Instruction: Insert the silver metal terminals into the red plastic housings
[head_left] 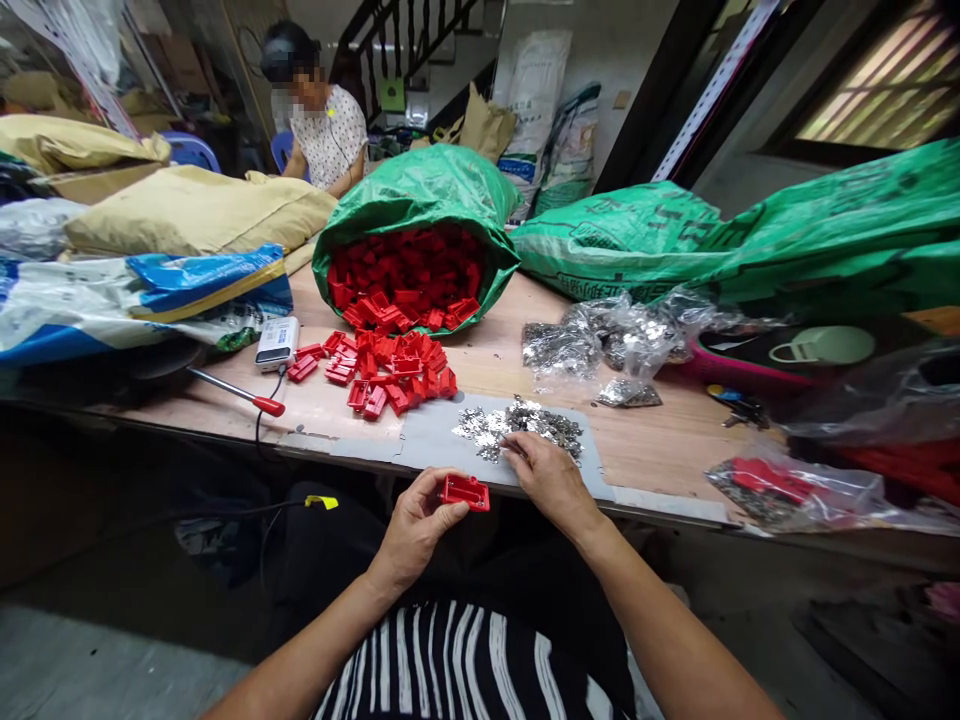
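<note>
My left hand point(415, 525) grips a small red plastic case point(466, 492) between thumb and fingers, just off the table's front edge. The case is a shallow rectangular box with its hollow side showing. At the near side of a pile of small shiny metal pieces point(555, 430), my right hand point(551, 485) has its thumb and fingertips pinched together. Whatever the pinch holds is too small to make out. The metal pieces lie on a grey mat point(427, 437). Left of them is a heap of red plastic cases point(390, 370), spilling from an open green sack point(420, 185) full of more.
Clear bags of metal pieces point(566, 345) lie behind the mat. A red-handled rod point(240, 393) and a white power bank point(277, 343) sit at left. Green sacks point(637, 235) line the right back. Across the table sits another person point(326, 130). A bag with red parts point(795, 485) lies right.
</note>
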